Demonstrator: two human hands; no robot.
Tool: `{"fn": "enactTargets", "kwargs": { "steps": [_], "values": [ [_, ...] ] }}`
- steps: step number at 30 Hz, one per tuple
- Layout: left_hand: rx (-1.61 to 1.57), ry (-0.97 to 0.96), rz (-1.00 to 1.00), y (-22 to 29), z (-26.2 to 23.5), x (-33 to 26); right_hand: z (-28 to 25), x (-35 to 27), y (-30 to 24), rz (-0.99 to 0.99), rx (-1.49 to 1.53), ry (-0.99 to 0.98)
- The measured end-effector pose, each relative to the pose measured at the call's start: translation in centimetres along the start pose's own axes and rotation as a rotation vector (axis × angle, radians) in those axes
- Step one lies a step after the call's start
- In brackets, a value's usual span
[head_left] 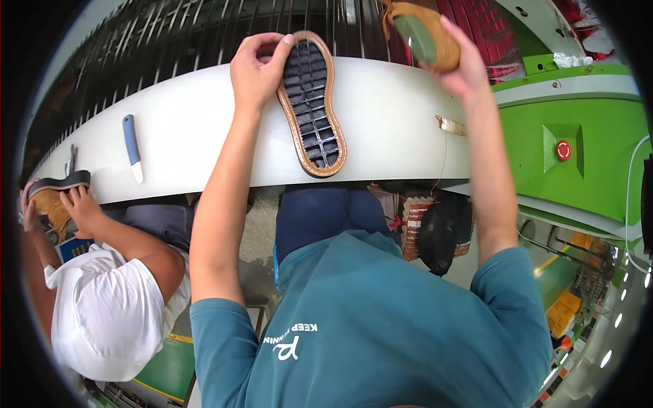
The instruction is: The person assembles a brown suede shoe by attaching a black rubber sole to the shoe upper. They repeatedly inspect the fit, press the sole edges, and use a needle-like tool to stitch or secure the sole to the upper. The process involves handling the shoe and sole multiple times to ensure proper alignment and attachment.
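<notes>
My left hand [258, 75] pinches the top end of a shoe sole [314, 102] between thumb and fingers. The sole has a black gridded inside and a tan stitched rim, and lies over the white table [381, 129], its lower end near the front edge. Raised over the table's far right side, my right hand [469, 71] is wrapped round a tan suede shoe upper [445, 44]. A green, smooth underside [416, 39] of the upper faces left. Sole and upper are apart.
A blue-handled knife [131, 143] lies on the table's left. At far left, a co-worker's hands [81, 207] hold a tan shoe with a dark sole [61, 182]. Metal bars [204, 34] run beyond the table. A green machine [578, 143] with a red button stands right, near a string-wound piece [451, 126].
</notes>
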State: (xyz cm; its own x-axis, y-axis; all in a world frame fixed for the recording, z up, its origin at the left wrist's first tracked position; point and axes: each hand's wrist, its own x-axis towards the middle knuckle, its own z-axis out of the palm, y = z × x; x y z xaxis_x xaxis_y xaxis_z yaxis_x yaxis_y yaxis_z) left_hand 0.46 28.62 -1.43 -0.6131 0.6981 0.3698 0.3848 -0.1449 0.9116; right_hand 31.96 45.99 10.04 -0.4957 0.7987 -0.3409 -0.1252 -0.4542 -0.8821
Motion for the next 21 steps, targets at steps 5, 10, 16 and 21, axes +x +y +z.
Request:
{"fn": "enactTargets", "kwargs": {
  "steps": [5, 10, 16, 21],
  "values": [
    [-0.154, -0.101, 0.02, 2.9, 0.4, 0.0, 1.2, -8.5, 7.0, -0.164, 0.184, -0.318],
    [-0.779, -0.434, 0.058, 18.0, 4.0, 0.1, 0.9, -12.1, 10.8, -0.177, 0.258, -0.534],
    [-0.228, -0.567, 0.385, 20.6, 4.6, -2.8, 1.8, -12.6, 9.5, -0.447, -0.176, -0.36],
    [-0.384, -0.516, 0.224, 20.9, 5.0, -4.4, 4.1, -14.4, 9.1, -0.714, -0.238, -0.211]
  ]
}}
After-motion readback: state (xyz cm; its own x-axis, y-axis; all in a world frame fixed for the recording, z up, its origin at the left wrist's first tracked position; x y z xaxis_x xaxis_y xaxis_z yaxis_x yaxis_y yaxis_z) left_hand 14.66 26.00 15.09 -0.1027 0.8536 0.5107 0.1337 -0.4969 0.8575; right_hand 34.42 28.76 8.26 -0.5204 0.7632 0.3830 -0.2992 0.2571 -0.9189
